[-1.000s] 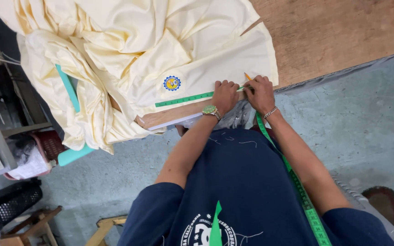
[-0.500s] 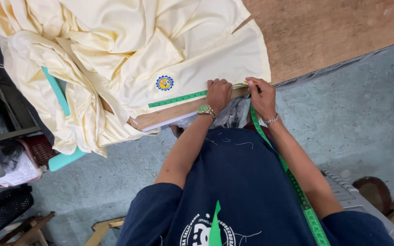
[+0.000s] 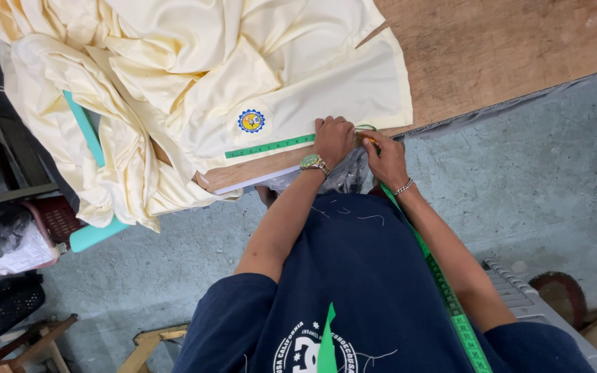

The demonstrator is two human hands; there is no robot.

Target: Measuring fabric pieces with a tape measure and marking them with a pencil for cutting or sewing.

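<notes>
Left hand [image 3: 333,138] lies flat, fingers together, pressing a green ruler [image 3: 271,146] onto cream cloth [image 3: 326,90] at the near edge of the wooden table [image 3: 506,48]. Right hand [image 3: 385,155], just beside it, pinches a small yellow marker [image 3: 366,140] against the cloth edge. A round badge [image 3: 251,121] sits above the ruler. A green tape [image 3: 443,283] hangs along the right arm.

Cream cloth [image 3: 243,76], green ruler [image 3: 271,146]
</notes>
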